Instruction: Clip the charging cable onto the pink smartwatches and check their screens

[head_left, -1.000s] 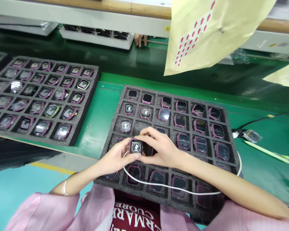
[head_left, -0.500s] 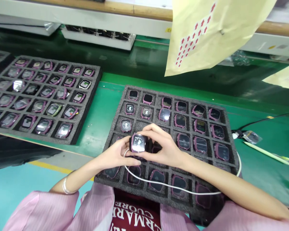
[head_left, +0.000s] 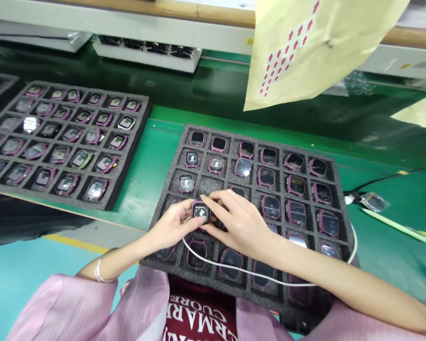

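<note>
A purple-cased smartwatch (head_left: 200, 210) with a lit screen is pinched between both my hands, low over the dark foam tray (head_left: 341, 189) in front of me. My left hand (head_left: 170, 227) grips its left side with thumb and fingers. My right hand (head_left: 236, 220) covers its right side, fingers curled onto it. A white cable (head_left: 234, 273) runs from under the watch across the tray's front rows and round its right edge. The tray's cells hold several more purple watches, three of them at the upper left lit (head_left: 191, 158). One cell (head_left: 209, 183) just above my hands stands vacant.
A second foam tray (head_left: 128, 156) full of watches lies at the left on the green bench. A yellow sheet with red arrow stickers (head_left: 305, 47) hangs at the upper right. A pale green pen (head_left: 394, 225) and a small bagged part (head_left: 372, 201) lie right of the tray.
The watch has come down from a raised, tilted position toward the tray. Both hands have lowered with it, and my right fingers have flattened over its right side.
</note>
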Motion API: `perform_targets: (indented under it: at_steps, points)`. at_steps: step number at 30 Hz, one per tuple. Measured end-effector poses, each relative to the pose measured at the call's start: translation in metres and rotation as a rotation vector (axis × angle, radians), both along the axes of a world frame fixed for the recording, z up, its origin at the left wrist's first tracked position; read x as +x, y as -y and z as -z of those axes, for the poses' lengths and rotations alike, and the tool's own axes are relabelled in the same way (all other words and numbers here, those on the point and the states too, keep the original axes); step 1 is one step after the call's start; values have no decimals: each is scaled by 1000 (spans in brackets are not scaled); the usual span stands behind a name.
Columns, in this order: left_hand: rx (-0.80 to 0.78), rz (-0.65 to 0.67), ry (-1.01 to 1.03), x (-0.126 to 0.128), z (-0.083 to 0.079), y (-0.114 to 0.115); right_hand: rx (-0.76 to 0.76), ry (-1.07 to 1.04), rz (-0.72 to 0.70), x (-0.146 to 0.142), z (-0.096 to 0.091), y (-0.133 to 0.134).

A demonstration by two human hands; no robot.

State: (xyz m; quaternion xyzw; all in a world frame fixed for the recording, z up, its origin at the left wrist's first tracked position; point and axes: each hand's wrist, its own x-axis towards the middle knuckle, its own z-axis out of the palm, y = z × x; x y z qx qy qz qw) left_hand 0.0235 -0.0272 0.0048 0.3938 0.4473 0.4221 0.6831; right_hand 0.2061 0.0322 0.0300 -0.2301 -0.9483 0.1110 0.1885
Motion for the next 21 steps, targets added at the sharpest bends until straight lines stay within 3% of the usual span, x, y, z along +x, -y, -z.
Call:
perform_targets:
  at_steps: [2,4,6,9,21]
  points:
    - [-24,-2,15,0,-2,0,54,-61,-17,6,-1,18]
    - [-63,6,64,0,-4,0,65,-104,-147,16,1,43]
    - [-97,12,115,0,-6,0,62,-47,-309,29,5,65]
    - [-116,7,137,1,-8,-1,119,102,-328,45,12,83]
    - [-66,1,113,10,-9,-11,220,103,-138,61,13,38]
